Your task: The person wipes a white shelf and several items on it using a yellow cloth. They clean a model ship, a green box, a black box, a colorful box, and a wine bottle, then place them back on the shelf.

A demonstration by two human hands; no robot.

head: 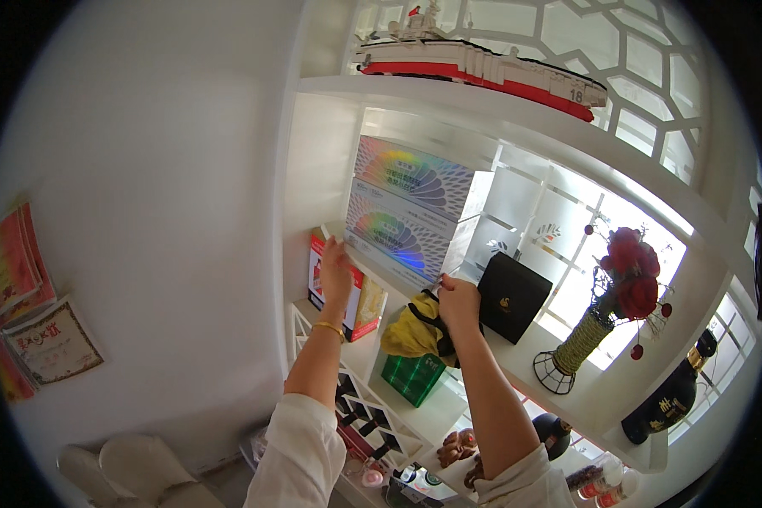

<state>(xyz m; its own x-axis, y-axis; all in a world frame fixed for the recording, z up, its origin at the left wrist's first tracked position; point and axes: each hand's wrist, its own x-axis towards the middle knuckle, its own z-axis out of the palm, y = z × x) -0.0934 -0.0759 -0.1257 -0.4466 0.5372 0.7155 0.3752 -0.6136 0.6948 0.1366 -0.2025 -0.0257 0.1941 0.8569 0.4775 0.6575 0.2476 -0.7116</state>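
Two silver holographic boxes (pixel 406 209) are stacked on a white shelf before me and bear printed writing. My left hand (pixel 335 273) is raised to the lower left corner of the stack, fingertips at the box edge; whether it grips there is unclear. Close to the lower right corner is my right hand (pixel 459 303), its fingers closed on a yellow cloth (pixel 413 330) with black trim. The cloth hangs below the shelf's front edge, in front of a green box (pixel 414 379). Just right of that hand stands a black box (pixel 514 297) with a gold emblem.
A vase of red artificial flowers (pixel 632 273) and a dark bottle (pixel 663 406) stand farther right. Above is a model ship (pixel 482 70). A red-and-white box (pixel 363 305) and a lattice bottle rack (pixel 371 413) are lower left. Chairs (pixel 140 470) stand by the wall.
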